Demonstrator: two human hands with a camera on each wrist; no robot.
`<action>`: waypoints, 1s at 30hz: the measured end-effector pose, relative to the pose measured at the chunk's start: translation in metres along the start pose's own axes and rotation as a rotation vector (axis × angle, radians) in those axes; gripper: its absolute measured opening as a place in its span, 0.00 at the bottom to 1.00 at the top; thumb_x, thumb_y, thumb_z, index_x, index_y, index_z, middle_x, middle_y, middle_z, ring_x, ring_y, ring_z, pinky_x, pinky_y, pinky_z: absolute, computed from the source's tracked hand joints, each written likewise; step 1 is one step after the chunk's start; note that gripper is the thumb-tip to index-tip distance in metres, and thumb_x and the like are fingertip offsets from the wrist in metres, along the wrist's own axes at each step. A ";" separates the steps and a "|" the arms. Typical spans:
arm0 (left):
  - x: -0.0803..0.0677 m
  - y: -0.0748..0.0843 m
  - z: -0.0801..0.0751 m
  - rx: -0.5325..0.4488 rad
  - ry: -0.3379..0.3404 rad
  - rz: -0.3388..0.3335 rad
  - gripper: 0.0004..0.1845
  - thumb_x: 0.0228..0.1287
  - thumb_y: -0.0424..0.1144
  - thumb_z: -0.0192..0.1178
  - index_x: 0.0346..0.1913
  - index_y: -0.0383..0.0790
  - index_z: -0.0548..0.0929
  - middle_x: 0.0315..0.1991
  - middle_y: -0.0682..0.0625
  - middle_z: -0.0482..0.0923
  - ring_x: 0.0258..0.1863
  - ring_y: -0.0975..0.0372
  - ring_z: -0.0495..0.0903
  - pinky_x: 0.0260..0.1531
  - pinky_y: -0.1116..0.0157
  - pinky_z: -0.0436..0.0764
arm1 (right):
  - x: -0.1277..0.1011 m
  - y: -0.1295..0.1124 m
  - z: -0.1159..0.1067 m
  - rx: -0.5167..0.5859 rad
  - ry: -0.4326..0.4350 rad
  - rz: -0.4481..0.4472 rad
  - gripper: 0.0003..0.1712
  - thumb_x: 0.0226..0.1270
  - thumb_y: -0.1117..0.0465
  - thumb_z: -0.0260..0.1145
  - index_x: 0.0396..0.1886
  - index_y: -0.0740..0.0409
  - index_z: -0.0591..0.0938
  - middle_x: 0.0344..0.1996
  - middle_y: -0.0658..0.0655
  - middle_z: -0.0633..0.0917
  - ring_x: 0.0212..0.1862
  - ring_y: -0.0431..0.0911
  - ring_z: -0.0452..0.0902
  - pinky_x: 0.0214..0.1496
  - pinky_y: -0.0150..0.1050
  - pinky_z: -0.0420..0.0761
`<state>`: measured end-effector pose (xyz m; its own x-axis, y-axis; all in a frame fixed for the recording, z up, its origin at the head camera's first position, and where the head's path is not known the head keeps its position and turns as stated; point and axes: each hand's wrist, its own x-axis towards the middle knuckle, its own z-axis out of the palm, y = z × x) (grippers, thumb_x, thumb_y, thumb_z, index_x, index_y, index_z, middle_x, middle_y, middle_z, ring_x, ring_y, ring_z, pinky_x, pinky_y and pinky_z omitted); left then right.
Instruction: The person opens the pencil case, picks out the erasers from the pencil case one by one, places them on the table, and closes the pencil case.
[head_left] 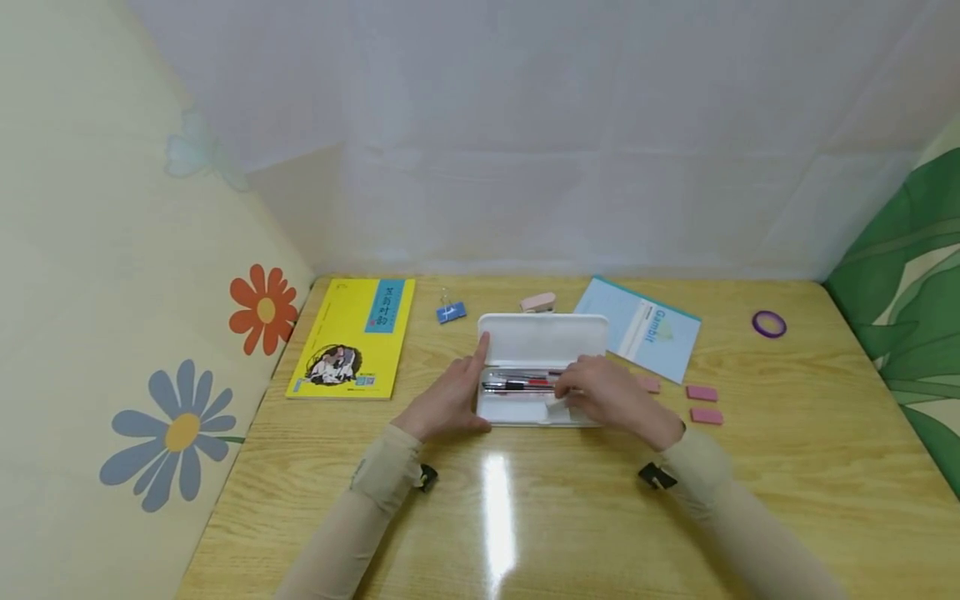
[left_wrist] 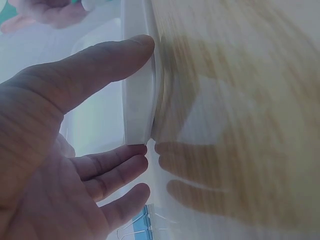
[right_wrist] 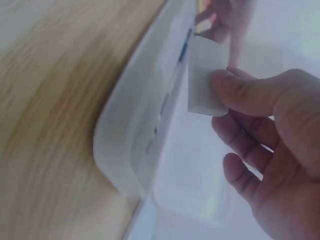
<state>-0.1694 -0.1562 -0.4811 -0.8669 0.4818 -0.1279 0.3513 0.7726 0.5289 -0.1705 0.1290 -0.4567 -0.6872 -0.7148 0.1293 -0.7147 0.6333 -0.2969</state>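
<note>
A white pencil case (head_left: pixel 543 340) lies on the table with its lid raised, and several pens (head_left: pixel 525 383) are inside along the back. At the case's left end is my left hand (head_left: pixel 448 398); its fingers are fairly straight. Its thumb (left_wrist: pixel 107 62) lies over the front wall while the other fingertips touch the end. My right hand (head_left: pixel 611 393) is over the right half of the case. Between thumb and fingers it pinches a white rectangular eraser (right_wrist: pixel 202 82), held above the case's interior.
Left is a yellow book (head_left: pixel 352 342). Behind the case are a blue binder clip (head_left: pixel 451 312) and a pale pink stapler-like object (head_left: pixel 537 302). A light blue notebook (head_left: pixel 675 342) lies right, near pink erasers (head_left: pixel 702 392). Farther right is a purple ring (head_left: pixel 769 324).
</note>
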 end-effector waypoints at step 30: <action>0.003 -0.001 0.000 0.011 -0.012 -0.008 0.78 0.44 0.42 0.83 0.82 0.47 0.26 0.75 0.32 0.63 0.72 0.44 0.67 0.75 0.50 0.67 | -0.128 0.043 -0.012 0.210 -0.081 0.459 0.07 0.57 0.67 0.76 0.32 0.50 0.89 0.28 0.44 0.87 0.32 0.35 0.78 0.35 0.31 0.81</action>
<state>-0.1720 -0.1555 -0.4822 -0.8654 0.4804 -0.1426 0.3479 0.7808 0.5189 -0.1143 0.2514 -0.4749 -0.9057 -0.4034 -0.1305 -0.2944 0.8199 -0.4911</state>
